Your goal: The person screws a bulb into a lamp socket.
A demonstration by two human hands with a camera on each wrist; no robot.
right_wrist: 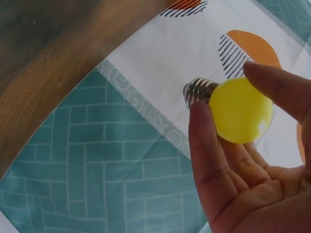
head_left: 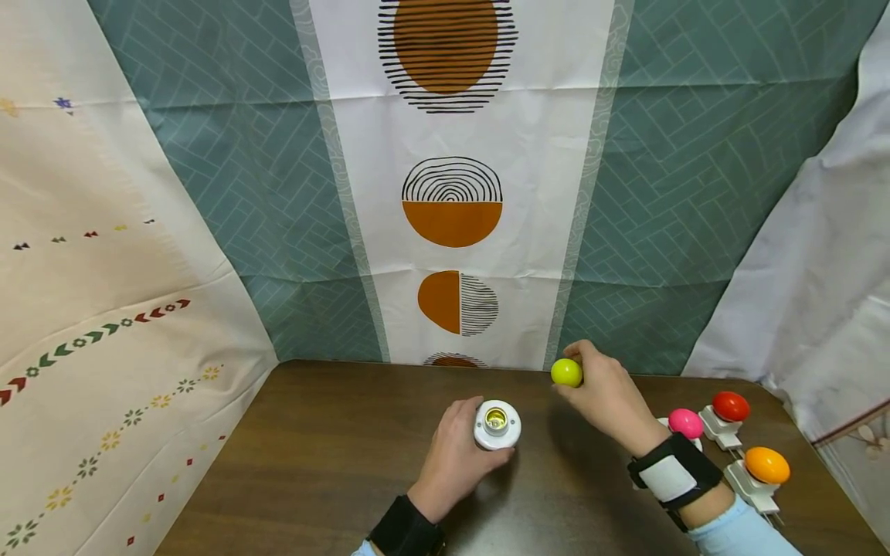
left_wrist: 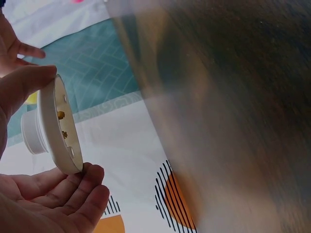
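My left hand (head_left: 461,455) grips a round white lamp holder (head_left: 497,436) by its rim, thumb on one side and fingers on the other. Its brass-lined socket faces the head camera; in the left wrist view the hollow back of the lamp holder (left_wrist: 52,131) shows two brass terminals. To the right and farther back, my right hand (head_left: 603,390) pinches a yellow light bulb (head_left: 566,372) between thumb and fingers. The right wrist view shows the bulb's silver screw base (right_wrist: 198,92) pointing away from the palm. Bulb and lamp holder are apart.
On the right of the brown table (head_left: 334,455) stand a pink bulb (head_left: 685,423), a red bulb (head_left: 731,406) and an orange bulb (head_left: 767,465). The red and orange ones sit in white plug-in holders with metal prongs. A patterned curtain (head_left: 445,123) hangs behind the table's back edge.
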